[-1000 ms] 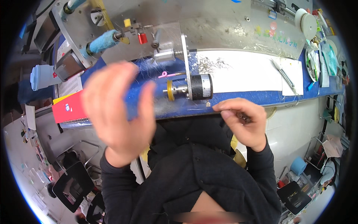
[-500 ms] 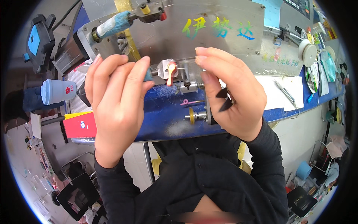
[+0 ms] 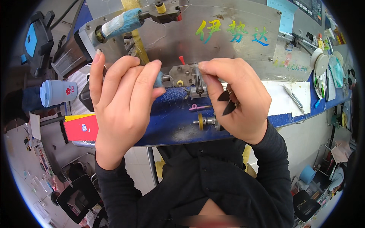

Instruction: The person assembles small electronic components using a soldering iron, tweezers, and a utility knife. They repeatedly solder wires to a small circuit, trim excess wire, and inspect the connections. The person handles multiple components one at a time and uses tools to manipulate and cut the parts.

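Observation:
My left hand point(image 3: 123, 95) is closed by thumb and index finger on a blue-wrapped roller point(image 3: 159, 80), its other fingers raised. The roller's shaft leads into a grey metal clamp block point(image 3: 176, 73) with a red lever point(image 3: 181, 60) sticking up behind it and a small yellow knob point(image 3: 180, 83) in front. My right hand point(image 3: 241, 100) pinches thumb and forefinger together just right of the block; anything fine between the fingertips is too small to make out. Black-bladed snips point(image 3: 229, 107) are tucked in its palm, their handles hidden.
Above stands a second blue-wrapped roller point(image 3: 123, 23) on the steel machine panel point(image 3: 228, 53). Loose blue fibres point(image 3: 171, 95), a pink looped tool point(image 3: 197, 107) and a yellow-ringed spindle point(image 3: 200, 121) are near the blue table edge. A lidded cup point(image 3: 59, 93) stands left.
The clamp block has turned over: its red lever pointed toward me and now points away. My right fingertips have come down closer to the block and pinched together. The left hand stays on the roller.

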`<state>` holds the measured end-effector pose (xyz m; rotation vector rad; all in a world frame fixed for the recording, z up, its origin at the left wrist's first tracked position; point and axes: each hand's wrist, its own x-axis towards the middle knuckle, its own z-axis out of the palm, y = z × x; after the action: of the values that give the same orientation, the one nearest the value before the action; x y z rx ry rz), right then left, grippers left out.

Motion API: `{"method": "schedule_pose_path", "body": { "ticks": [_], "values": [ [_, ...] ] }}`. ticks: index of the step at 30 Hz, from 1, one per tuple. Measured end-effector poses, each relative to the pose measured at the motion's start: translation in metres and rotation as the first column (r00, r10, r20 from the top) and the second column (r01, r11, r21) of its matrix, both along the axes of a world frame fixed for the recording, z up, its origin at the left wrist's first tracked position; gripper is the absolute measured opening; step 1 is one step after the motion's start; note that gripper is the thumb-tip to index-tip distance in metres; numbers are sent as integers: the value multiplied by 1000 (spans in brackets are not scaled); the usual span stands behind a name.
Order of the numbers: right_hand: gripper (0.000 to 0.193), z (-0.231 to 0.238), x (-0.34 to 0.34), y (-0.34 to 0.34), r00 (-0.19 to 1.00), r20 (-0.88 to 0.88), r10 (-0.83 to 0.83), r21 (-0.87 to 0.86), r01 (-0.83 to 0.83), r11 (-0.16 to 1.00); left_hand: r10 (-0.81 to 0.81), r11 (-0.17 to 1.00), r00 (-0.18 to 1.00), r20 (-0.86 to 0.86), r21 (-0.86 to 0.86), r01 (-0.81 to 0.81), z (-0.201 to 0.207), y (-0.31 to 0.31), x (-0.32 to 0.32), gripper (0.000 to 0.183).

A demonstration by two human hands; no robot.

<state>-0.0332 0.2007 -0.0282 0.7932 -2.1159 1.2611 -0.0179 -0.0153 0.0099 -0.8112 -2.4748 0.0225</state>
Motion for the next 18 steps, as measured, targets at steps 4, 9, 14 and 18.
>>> {"method": "schedule_pose_path", "body": {
  "ticks": [4, 9, 14, 18],
  "values": [
    [24, 5, 1, 1, 999, 34, 16, -9, -16, 1000, 30, 986, 999, -9, 165, -28, -2, 4, -1, 39],
    [21, 8, 0, 1, 986, 169, 1, -42, 6, 999, 35, 998, 999, 3, 60, -36, 1, 5, -1, 28],
    [21, 5, -2, 1, 943, 324, 78, -167, -24, 986, 91, 996, 992, 82, -23, -90, 7, 6, 4, 23],
    [26, 6, 14, 14, 955, 294, 30, -115, 4, 993, 48, 980, 999, -14, 191, -45, -5, 9, 14, 26]
  ]
}}
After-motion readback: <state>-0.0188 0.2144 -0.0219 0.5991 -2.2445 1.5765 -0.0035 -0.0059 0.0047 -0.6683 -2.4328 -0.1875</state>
